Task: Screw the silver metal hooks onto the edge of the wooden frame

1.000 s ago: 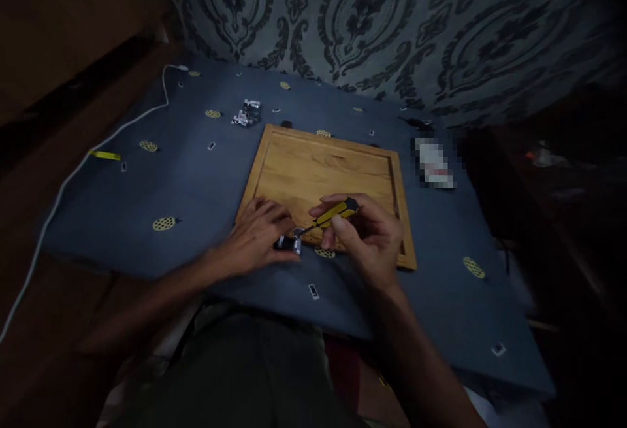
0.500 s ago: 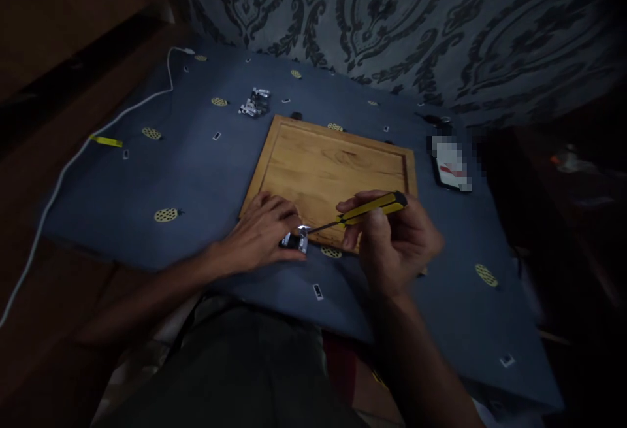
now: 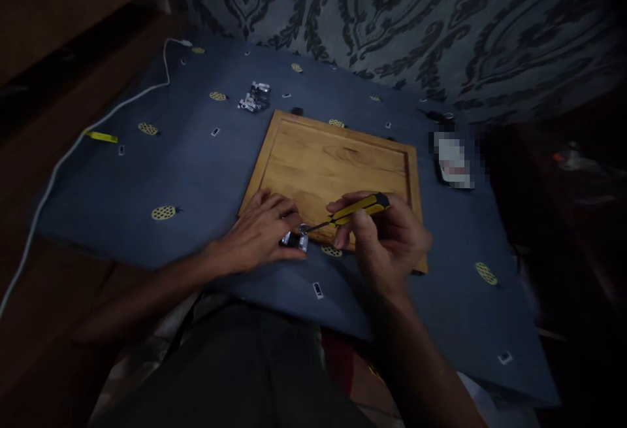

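Note:
My left hand [image 3: 259, 232] presses a small metal fitting [image 3: 295, 240] against the near edge of a wooden board [image 3: 333, 163], fingers curled over it. My right hand [image 3: 386, 238] grips a yellow-and-black screwdriver [image 3: 355, 209], whose thin shaft slants down-left with its tip at the fitting. Both hands rest at the board's near-left corner, on a blue patterned cloth [image 3: 186, 173].
A cluster of small metal parts [image 3: 255, 97] lies beyond the board's far-left corner. A white cable [image 3: 98, 124] runs along the left side, near a yellow strip [image 3: 101, 136]. A blurred flat object [image 3: 453, 161] lies right of the board. A patterned wall stands behind.
The right hand shifted right with the screwdriver, then came back slightly left; the handle now lies flatter. The left hand stayed on the fitting. The view shifted a little.

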`<state>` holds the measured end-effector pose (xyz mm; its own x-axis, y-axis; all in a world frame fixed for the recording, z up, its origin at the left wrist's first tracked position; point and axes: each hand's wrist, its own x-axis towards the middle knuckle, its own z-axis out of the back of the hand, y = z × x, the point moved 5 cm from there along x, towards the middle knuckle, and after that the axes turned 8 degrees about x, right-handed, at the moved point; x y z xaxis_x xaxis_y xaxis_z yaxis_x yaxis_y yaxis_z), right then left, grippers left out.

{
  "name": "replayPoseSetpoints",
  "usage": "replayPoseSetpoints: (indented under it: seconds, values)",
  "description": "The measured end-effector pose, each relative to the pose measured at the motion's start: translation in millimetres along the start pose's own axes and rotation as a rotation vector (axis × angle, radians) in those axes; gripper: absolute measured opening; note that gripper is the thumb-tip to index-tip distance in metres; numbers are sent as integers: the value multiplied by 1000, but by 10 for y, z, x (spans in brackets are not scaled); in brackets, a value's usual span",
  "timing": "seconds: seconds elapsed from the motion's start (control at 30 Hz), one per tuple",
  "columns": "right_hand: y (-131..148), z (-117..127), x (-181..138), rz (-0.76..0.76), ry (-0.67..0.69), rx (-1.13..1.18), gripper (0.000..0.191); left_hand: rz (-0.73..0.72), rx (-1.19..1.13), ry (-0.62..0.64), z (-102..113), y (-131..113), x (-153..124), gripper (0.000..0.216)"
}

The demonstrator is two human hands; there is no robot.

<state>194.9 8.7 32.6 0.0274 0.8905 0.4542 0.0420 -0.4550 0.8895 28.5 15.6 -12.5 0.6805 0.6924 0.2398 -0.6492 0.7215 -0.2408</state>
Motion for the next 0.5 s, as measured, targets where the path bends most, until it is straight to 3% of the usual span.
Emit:
replayPoseSetpoints:
  seconds: [0.37,0.5]
  values:
    - [42,-8,0,-1,101,-31,24,-3,-8,4,-12,8,-1,51]
    - [58,5,5,19,92,-55,15,-5,-16,2,-10,9,2,52]
